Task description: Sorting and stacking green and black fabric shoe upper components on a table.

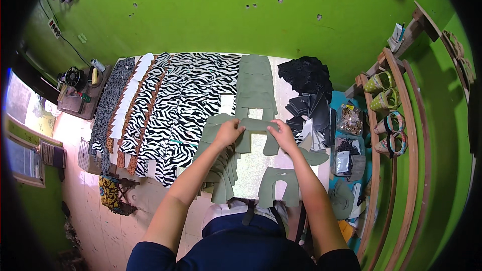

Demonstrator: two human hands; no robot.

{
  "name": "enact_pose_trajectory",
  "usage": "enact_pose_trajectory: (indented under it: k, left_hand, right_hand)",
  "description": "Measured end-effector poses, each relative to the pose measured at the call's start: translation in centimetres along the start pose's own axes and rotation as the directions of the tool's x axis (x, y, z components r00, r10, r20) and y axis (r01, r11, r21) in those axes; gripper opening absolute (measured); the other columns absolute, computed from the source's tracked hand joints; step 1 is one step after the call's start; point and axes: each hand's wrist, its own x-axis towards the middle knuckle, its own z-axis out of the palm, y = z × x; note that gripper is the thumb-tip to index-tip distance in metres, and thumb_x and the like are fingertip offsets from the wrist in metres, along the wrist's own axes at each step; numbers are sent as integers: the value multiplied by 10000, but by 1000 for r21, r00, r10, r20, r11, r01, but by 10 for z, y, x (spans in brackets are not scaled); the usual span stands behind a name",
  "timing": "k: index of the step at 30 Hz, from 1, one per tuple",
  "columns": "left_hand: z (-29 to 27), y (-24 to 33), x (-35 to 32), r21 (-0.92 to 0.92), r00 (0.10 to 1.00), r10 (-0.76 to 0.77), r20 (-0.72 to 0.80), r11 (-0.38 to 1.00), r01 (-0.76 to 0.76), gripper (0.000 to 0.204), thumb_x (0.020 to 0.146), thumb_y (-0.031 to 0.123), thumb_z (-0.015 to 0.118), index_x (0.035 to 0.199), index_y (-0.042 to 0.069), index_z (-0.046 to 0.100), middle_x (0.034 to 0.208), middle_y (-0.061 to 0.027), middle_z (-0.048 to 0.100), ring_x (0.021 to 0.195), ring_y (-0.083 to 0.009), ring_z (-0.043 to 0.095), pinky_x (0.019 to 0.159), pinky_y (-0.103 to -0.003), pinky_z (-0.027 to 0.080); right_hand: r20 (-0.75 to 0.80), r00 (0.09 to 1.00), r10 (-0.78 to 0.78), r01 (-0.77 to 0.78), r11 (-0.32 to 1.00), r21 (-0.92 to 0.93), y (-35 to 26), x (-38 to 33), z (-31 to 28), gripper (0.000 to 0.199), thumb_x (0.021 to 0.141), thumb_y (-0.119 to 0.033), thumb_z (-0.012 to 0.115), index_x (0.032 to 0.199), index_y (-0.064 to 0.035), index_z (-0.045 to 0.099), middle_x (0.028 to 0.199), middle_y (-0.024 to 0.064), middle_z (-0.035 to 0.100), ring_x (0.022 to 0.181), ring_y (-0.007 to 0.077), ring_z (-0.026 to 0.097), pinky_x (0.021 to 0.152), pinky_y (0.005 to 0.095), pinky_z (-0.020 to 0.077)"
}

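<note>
Between my two hands is an olive-green U-shaped cut piece (256, 124), fabric or thin leather, held by its upper corners above the table. My left hand (231, 132) closes thumb and fingers on its left corner. My right hand (282, 135) pinches the right corner. Just beyond it runs an overlapping row of the same green pieces (255, 83). More green pieces (221, 175) lie fanned out under my left forearm. Another green U-shaped piece (273, 180) rests at the near table edge by my right forearm.
Rows of zebra-print pieces (175, 100), white pieces (131, 95) and dark patterned pieces (113, 100) cover the table's left. Black pieces (306, 78) lie at the right. Beyond them are plastic containers (350, 119) and a wooden rack (396, 95) with sandals (390, 133). A sewing machine (75, 83) stands far left.
</note>
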Motion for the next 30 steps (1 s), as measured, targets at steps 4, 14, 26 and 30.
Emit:
enact_pose_trajectory:
  k: [4,14,26,30]
  left_hand:
    - [-6,-6,26,-7,995,30,-99,999,-31,317,791,267,607,963,3,573,867,-181,625,803,-312,603,704,-358,462]
    - [2,2,24,171,945,-41,-324,980,101,365,810,238,537,1090,7,500,1024,-163,574,928,-302,564,792,-378,449]
    - [102,15,-86,252,921,389,1,892,-376,220,766,178,561,945,51,567,928,-160,551,858,-316,555,736,-400,460]
    - [135,23,-124,299,956,285,76,908,-295,295,748,179,610,996,31,551,1058,-159,507,896,-329,554,783,-387,468]
  right_hand:
    - [-58,998,35,-25,985,170,6,32,10,336,796,-173,631,1062,2,523,893,138,620,831,133,572,711,262,443]
    - [-272,944,-188,87,935,-345,8,36,-5,296,792,-117,551,1080,-55,526,1026,156,525,940,309,533,804,372,432]
    - [-35,936,-350,290,822,-490,3,-109,-31,131,780,-90,529,897,-55,577,923,113,540,867,288,536,751,371,435]
    - [132,936,-327,337,717,-610,12,-160,-44,151,755,-130,571,896,-77,586,908,82,534,879,256,533,756,366,436]
